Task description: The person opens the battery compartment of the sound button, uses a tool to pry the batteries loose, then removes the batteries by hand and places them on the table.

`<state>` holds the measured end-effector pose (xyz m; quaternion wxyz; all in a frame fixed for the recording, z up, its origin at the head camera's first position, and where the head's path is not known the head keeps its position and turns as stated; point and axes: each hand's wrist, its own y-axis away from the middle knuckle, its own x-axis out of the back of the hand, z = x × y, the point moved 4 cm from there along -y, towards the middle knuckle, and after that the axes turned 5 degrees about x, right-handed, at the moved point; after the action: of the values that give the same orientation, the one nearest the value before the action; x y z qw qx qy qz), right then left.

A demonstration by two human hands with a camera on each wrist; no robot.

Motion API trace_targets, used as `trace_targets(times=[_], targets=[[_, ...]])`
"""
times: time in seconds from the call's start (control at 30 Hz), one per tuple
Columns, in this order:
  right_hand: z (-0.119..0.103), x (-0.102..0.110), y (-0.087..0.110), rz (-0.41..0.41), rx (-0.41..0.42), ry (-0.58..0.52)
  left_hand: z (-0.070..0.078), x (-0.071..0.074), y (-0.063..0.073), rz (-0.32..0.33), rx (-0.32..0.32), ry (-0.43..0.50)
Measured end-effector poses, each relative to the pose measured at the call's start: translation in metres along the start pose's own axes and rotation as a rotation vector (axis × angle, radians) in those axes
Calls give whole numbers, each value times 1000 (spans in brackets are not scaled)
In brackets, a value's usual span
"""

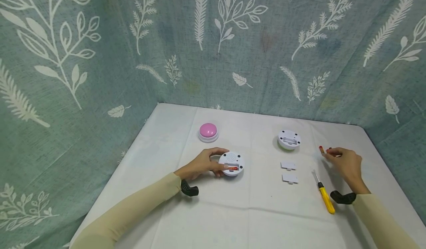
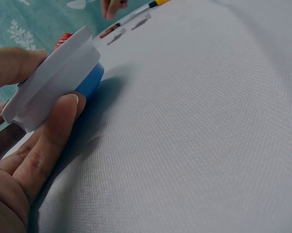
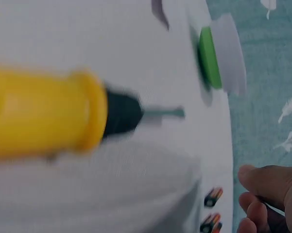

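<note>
Across the white table (image 1: 173,115), by head view, see wide cloth (image 1: 206,223) on the near side and a far edge behind the pink button (image 1: 208,130). See the left hand (image 1: 204,164) gripping a round white toy (image 1: 233,159) near the middle, red battery (image 1: 233,168) inside. By left wrist view, can't read the tiny print on the battery. By right wrist view, see the right hand (image 3: 277,189), fingers bent narrow, near loose batteries (image 3: 213,197); cannot tell if holding one.

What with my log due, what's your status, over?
Left hand holds blue-and-white device, red battery inside. Right hand near loose batteries, grip unclear. Two white covers between hands.
</note>
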<state>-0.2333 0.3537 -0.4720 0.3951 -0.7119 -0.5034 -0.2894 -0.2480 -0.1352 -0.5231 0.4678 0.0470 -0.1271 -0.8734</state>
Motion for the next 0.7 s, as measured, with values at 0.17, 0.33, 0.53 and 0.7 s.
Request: trace_targets(times=[0.17, 0.33, 0.53, 0.7], targets=[[-22, -7, 0, -30, 29, -29, 0, 1, 0, -1, 2, -7], [-46, -11, 1, -49, 136, -59, 2, 0, 0, -9, -2, -1], [-72, -19, 3, -98, 221, -101, 3, -1, 1, -17, -5, -2], [-94, -30, 7, -148, 242, -130, 2, -1, 2, -17, -7, 1]])
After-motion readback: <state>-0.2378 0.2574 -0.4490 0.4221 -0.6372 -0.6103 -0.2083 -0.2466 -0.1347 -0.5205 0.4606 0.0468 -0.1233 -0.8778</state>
